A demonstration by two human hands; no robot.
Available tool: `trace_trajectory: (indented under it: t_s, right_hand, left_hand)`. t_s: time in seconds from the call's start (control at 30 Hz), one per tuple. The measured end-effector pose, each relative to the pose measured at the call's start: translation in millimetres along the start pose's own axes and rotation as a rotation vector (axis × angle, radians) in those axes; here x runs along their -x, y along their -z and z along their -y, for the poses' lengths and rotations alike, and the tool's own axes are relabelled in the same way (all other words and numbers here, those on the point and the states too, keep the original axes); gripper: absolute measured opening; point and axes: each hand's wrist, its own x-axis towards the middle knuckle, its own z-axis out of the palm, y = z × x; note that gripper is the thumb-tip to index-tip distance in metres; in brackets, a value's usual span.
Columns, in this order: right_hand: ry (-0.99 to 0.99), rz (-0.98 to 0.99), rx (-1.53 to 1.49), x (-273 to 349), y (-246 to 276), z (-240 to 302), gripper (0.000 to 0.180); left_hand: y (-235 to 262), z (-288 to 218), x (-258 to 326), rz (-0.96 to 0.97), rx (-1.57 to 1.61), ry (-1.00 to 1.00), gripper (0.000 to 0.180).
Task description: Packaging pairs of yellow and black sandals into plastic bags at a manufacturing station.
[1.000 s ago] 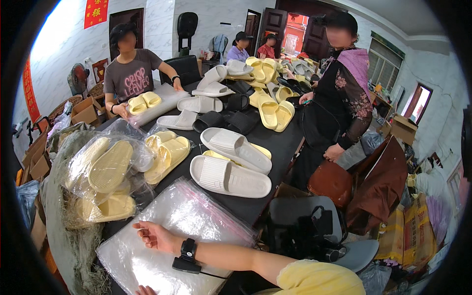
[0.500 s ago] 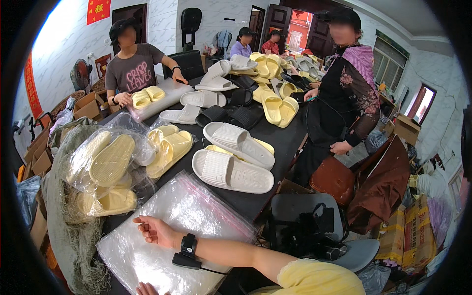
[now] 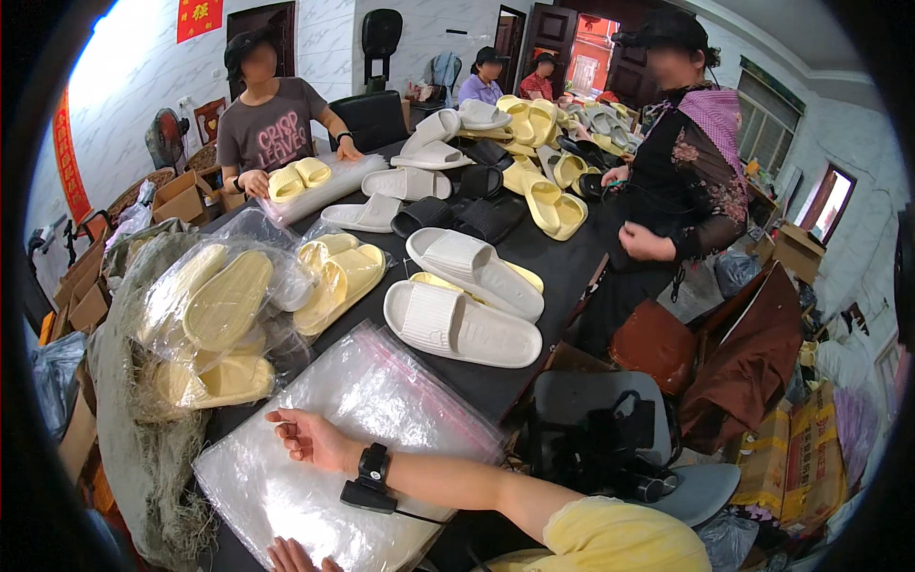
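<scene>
Over a stack of clear plastic bags (image 3: pixel 362 400) on the black table rests my right hand (image 3: pixel 315 440); its fingers are loosely curled and apart, with nothing in them. My left hand (image 3: pixel 292 556) shows only its fingers at the lower edge, spread on the same bags, and it appears to hold nothing. Just beyond the stack lie white slides (image 3: pixel 467 324), with yellow slides partly hidden beneath them. To the left, yellow slides in clear bags (image 3: pixel 224 300) are piled up. A bagged yellow pair (image 3: pixel 343 281) sits beside that pile.
Black slides (image 3: pixel 481 219) and more white and yellow ones cover the far table. A co-worker (image 3: pixel 272 124) stands at the far left by a yellow pair (image 3: pixel 298 178) on plastic; another (image 3: pixel 686 181) stands at the right. A chair (image 3: pixel 596 419) holding dark items is near my right arm.
The whole view has shifted slightly. The co-worker at the right has raised their lower hand in front of their body. My hands stay nearly where they were on the bags.
</scene>
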Motion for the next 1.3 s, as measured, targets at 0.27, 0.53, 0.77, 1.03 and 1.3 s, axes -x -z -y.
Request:
trace_trajectory:
  t_s: [0.27, 0.53, 0.77, 1.03, 1.3]
  right_hand:
    - [0.006, 0.001, 0.003, 0.2, -1.0, -0.2, 0.028]
    - [0.009, 0.006, 0.004, 1.6, -1.1, 0.7, 0.028]
    - [0.009, -0.007, 0.025, 2.7, -3.2, 1.3, 0.028]
    - [-0.023, 0.250, 0.456, 4.4, -9.3, -2.7, 0.040]
    - [-0.048, 0.167, 0.440, 6.3, -8.2, -1.4, 0.038]
  left_hand:
    - [-0.5, 1.6, 0.0, -0.003, 0.003, -0.001, 0.043]
    - [0.8, 0.1, 0.6, 0.016, 0.012, 0.017, 0.043]
    - [1.5, 0.7, 0.4, 0.046, 0.004, 0.021, 0.043]
    - [3.2, -1.4, -0.7, 0.040, 0.004, 0.020, 0.043]
    - [-0.6, -0.9, 2.3, 0.019, 0.017, 0.021, 0.043]
